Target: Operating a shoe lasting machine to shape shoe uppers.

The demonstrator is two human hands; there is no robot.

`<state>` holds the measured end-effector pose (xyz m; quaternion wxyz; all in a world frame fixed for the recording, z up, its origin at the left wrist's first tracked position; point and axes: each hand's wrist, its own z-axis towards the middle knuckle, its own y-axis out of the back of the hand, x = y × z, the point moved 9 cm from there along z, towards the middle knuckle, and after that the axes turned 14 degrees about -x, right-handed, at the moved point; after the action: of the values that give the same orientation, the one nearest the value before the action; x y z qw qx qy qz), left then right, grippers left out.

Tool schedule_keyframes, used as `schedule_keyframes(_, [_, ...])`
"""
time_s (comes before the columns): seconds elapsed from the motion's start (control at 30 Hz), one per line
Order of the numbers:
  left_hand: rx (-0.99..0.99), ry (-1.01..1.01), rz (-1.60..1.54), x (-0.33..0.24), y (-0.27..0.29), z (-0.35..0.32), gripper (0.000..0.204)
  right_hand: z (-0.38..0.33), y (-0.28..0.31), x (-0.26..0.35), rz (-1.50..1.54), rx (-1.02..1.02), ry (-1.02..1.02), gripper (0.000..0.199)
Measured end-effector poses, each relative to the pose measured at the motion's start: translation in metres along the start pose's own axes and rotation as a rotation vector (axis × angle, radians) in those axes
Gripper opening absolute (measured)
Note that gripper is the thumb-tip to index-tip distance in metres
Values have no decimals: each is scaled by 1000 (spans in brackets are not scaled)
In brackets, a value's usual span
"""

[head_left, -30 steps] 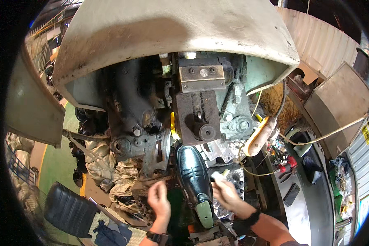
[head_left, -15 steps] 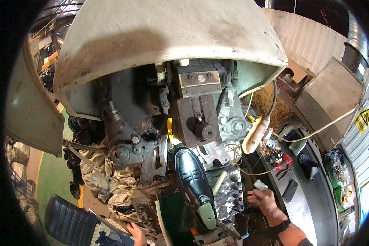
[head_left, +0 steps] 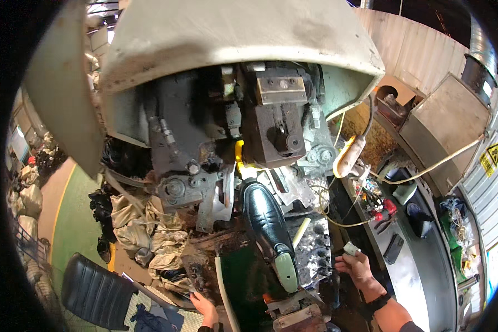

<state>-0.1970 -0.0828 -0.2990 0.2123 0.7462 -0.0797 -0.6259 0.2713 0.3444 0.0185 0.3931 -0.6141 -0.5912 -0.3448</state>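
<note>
Glossy black leather shoe (head_left: 266,229) mounted sole-up on grimy grey machine (head_left: 227,138), untouched; right hand (head_left: 356,265) pinching small pale block (head_left: 351,248), left hand (head_left: 205,308) low, grip unclear.

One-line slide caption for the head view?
Glossy black leather shoe mounted sole-down on grey machine; right hand holds small pale block, left hand low.

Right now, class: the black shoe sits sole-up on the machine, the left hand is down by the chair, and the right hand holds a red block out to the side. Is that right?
One thing is wrong. The block in the right hand is pale, whitish, not red, as the head view shows. The shoe does sit sole-up on the machine, and the left hand is down by the chair.
</note>
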Motion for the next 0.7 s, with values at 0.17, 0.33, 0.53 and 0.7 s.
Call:
schedule_keyframes(0.17, [267, -328, 260, -173, -2, -81, 47, -2, 1, 2, -22, 32, 90, 27])
schedule_keyframes(0.33, [60, -394, -70, -288, 49, -98, 51, -7, 18, 8, 23, -30, 222, 22])
schedule_keyframes(0.53, [748, -584, -348, -470, 24, -254, 67, -25, 55, -22, 96, -190, 285, 12])
schedule_keyframes(0.7, [588, -979, -262, -490, -10, -326, 110, -107, 103, -8, -93, -241, 328, 45])
